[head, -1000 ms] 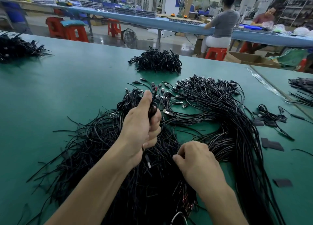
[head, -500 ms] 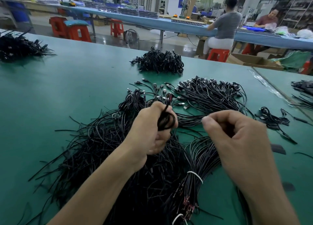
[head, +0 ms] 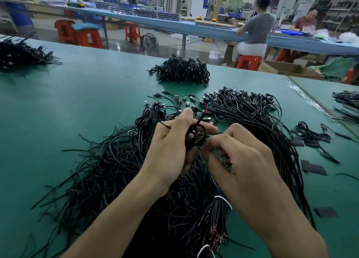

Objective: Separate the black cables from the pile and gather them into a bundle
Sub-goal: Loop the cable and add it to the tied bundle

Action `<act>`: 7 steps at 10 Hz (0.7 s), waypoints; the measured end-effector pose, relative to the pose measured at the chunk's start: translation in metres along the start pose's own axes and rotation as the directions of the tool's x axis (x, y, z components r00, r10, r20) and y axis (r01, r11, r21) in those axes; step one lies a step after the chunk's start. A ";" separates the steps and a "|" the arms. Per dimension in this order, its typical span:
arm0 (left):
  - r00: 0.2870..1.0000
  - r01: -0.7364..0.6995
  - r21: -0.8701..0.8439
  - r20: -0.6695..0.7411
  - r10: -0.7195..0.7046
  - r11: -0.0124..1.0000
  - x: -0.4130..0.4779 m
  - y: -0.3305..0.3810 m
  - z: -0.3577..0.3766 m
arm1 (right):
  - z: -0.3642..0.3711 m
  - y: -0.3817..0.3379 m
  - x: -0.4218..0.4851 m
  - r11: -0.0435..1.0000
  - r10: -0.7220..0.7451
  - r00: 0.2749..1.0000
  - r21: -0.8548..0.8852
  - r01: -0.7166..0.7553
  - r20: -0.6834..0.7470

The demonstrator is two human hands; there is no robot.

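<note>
Hands, two: left hand (head: pixel 169 151), right hand (head: pixel 246 168). Heaps of black cables (head: pixel 252 118) on the table (head: pixel 77 102), five: central pile (head: pixel 108 170), far-edge heap (head: pixel 180 69), far-left-corner heap (head: pixel 19 54), right-edge heap (head: pixel 347 104), small cluster (head: pixel 312 135). Seated people, two: one in grey (head: pixel 256 28), one in dark red (head: pixel 307 22)

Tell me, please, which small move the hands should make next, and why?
Probably the right hand should lay the strand it pinches into the small coil of black cables that the left hand grips. The two hands meet above the pile, and that strand sticks out beside the coil.
</note>
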State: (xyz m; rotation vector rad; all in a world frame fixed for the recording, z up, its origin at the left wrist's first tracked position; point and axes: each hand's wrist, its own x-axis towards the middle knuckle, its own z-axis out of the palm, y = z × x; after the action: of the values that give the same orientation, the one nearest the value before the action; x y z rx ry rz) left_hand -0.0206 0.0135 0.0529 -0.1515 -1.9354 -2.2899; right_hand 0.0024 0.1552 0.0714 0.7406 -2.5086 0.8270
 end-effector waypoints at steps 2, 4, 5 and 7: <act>0.992 -0.057 0.151 -0.105 0.074 0.987 0.008 -0.012 -0.002 | -0.001 -0.007 -0.002 0.999 0.020 0.992 -0.043 -0.015 0.124; 0.999 0.026 0.274 0.018 -0.032 0.961 0.006 -0.023 -0.006 | 0.007 -0.016 -0.002 0.982 -0.060 0.997 -0.174 0.068 0.051; 0.944 0.281 0.130 0.143 -0.298 0.951 -0.002 -0.010 -0.004 | 0.009 -0.017 0.000 0.983 -0.097 0.995 -0.154 0.099 0.021; 0.948 0.300 -0.093 0.140 -0.286 0.949 0.015 -0.010 0.010 | 0.008 -0.011 0.001 0.999 -0.016 0.999 -0.031 0.017 0.029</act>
State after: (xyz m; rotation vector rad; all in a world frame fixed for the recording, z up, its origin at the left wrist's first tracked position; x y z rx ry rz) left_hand -0.0374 0.0246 0.0473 -0.0182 -2.0056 -2.6416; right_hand 0.0065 0.1421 0.0714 0.7673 -2.5311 0.7749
